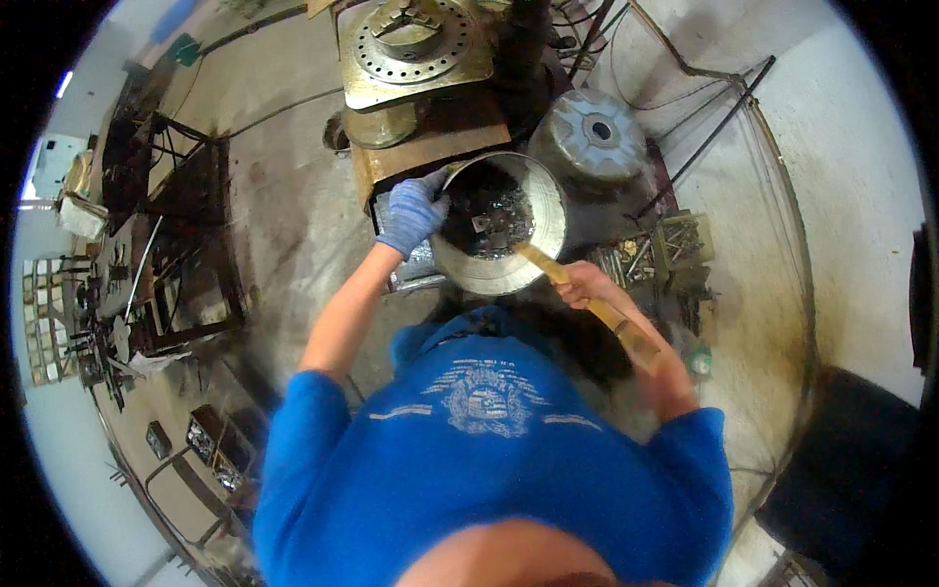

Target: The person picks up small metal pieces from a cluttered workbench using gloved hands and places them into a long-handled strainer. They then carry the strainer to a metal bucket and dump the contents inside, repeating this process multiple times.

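Note:
A round metal tub (550,203) with a pale inner wall is in front of me. Dark, wet-looking matter and small metal pieces (494,223) lie at its bottom. My left hand (413,211), in a blue-grey striped knit glove, is closed on the tub's left rim. Bare and wrapped round a flat yellowish wooden stick (540,260), my right hand (584,284) is just outside the tub's lower right rim. One end of the stick reaches over that rim into the tub; the other runs back along my right forearm.
Beyond the tub stands a machine table (421,61) with a ring of holes and a jawed chuck (406,27). A grey domed metal housing (590,137) stands to the right. Metal parts fill a bin (685,238) nearby. A dark metal frame (186,235) stands left.

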Available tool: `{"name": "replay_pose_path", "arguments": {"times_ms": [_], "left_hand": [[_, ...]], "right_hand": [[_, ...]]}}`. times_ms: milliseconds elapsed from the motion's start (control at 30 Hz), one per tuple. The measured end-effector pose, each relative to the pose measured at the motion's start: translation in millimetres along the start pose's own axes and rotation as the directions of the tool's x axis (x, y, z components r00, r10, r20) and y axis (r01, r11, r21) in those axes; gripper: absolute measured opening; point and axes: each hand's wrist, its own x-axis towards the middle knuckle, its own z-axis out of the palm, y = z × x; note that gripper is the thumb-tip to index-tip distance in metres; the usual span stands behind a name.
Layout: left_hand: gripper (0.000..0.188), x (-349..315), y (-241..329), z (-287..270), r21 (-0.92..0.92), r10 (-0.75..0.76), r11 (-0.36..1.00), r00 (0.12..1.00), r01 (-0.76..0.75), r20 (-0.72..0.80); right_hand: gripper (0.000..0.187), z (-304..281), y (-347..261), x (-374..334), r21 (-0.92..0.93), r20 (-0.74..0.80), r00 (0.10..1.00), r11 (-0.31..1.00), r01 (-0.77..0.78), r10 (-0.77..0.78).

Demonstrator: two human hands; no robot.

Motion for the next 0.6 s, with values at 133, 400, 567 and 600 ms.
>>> {"name": "replay_pose_path", "arguments": {"times_ms": [133,400,567,600], "left_hand": [[0.039,2.4,26.6,-10.8,0.082,-0.096,0.993,0.993,0.091,0.064],[0.037,9.9,23.5,-14.2,0.106,-0.050,0.993,0.996,0.042,0.077],[0.037,10.0,11.2,-16.8,0.045,-0.084,0.996,0.994,0.081,0.071],[0.038,9.2,10.9,-18.1,0.026,-0.084,0.996,0.994,0.083,0.066]], "right_hand": [[0.007,24.1,6.0,-10.2,-0.101,-0.155,0.977,0.987,0.129,-0.143],[0.028,40.7,57.9,30.3,0.360,0.282,0.946,0.932,0.051,-0.160],[0.015,30.7,63.9,52.8,0.541,0.435,0.880,0.837,-0.085,-0.192],[0.014,29.5,61.8,49.7,0.556,0.378,0.913,0.826,-0.092,-0.152]]}}
